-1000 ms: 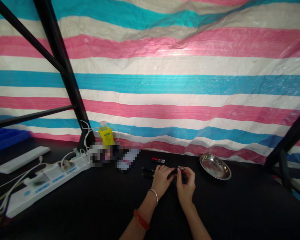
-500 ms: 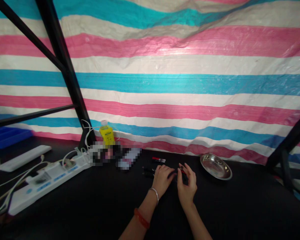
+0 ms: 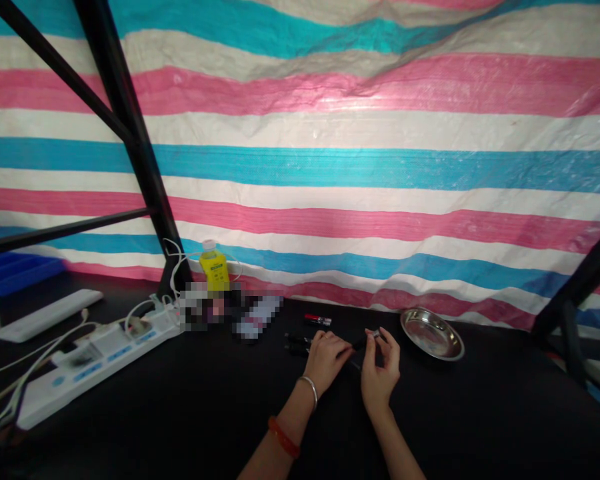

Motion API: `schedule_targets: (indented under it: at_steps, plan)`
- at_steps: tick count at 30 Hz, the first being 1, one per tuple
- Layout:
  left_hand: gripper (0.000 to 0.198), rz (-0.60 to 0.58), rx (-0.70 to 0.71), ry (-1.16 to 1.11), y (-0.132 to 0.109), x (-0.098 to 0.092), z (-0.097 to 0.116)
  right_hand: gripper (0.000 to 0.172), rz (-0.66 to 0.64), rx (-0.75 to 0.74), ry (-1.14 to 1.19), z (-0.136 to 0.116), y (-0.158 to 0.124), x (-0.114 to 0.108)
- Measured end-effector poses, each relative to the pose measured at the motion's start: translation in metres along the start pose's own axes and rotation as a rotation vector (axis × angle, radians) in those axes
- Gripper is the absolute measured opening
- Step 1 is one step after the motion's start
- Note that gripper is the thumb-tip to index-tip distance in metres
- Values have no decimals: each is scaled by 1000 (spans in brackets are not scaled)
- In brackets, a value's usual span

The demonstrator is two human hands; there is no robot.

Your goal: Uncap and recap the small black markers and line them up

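Observation:
My right hand pinches a small black lighter between thumb and fingertips, its silver end pointing up and right. Close by on the left, my left hand is closed, palm down, with fingertips drawn together at the lighter's dark lower end. What those left fingers grip is hidden against the black table. Just beyond my left hand lie several black lighters with metal tips, partly covered by it. Farther back rests a red lighter with a silver end.
A round steel dish sits right of my hands. To the left are a white power strip with cables, a yellow bottle and a blue tray. A striped sheet hangs behind the black table, between dark metal posts.
My right hand has shifted slightly right and turned, bringing the lighter's silver end into sight. The red bit near its fingers no longer shows. My left hand has barely moved.

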State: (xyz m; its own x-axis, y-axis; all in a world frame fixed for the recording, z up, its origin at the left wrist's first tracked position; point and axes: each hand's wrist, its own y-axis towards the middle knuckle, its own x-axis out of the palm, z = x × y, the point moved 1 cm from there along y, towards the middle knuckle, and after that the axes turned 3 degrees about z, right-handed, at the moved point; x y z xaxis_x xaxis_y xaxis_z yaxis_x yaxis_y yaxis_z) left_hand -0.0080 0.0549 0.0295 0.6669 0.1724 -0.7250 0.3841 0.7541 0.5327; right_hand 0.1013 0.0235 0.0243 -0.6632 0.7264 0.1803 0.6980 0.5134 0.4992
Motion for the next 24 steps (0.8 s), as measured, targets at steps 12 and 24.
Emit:
schedule_targets:
  at_steps: [12, 24]
  plan:
    - [34, 58, 12, -6, -1, -7, 10, 34, -173, 149, 111, 8, -7, 4]
    - [26, 173, -124, 162, -1, -9, -10, 25, -441, -83, -261, 25, -2, 4]
